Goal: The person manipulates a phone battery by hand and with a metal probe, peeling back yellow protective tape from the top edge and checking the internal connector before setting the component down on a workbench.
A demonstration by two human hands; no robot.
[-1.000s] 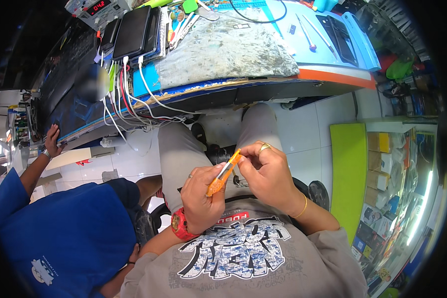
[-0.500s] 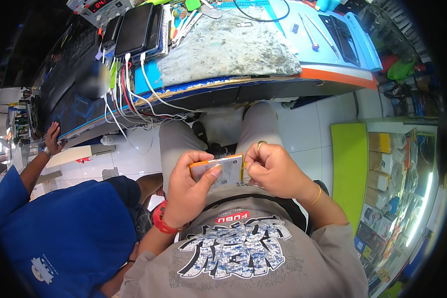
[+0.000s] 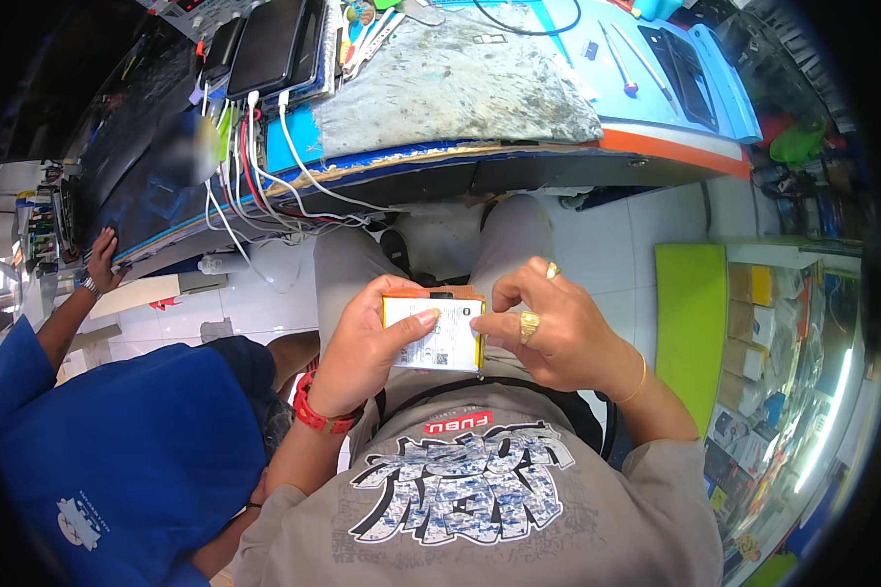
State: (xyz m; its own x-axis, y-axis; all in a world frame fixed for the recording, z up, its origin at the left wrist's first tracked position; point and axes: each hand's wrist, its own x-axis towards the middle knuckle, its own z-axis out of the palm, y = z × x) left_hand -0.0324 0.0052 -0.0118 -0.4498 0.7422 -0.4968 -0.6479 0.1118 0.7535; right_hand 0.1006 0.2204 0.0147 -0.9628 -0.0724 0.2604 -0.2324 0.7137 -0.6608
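A flat phone battery (image 3: 417, 340) with a white printed label, orange upper edge and yellow right edge is held over my lap. My left hand (image 3: 367, 328) grips its left side, the thumb lying across the label and the fingers behind. A small dark part shows at its upper edge. My right hand (image 3: 548, 328) is at the battery's right edge, one ringed finger reaching onto the label's corner. Its other visible fingers are bent and apart; I see nothing held in them.
Ahead is a workbench with a stained grey mat (image 3: 450, 88), a screwdriver (image 3: 622, 68) and dark phones (image 3: 264, 49). White charging cables (image 3: 255, 186) hang off its front edge. At left sits a person in a blue shirt (image 3: 137, 450); a glass display case (image 3: 773, 391) stands right.
The battery has turned so its label faces up more squarely. My right hand has loosened from a pinch at its right edge, the fingers spreading apart. The neighbour's hand stays on the bench.
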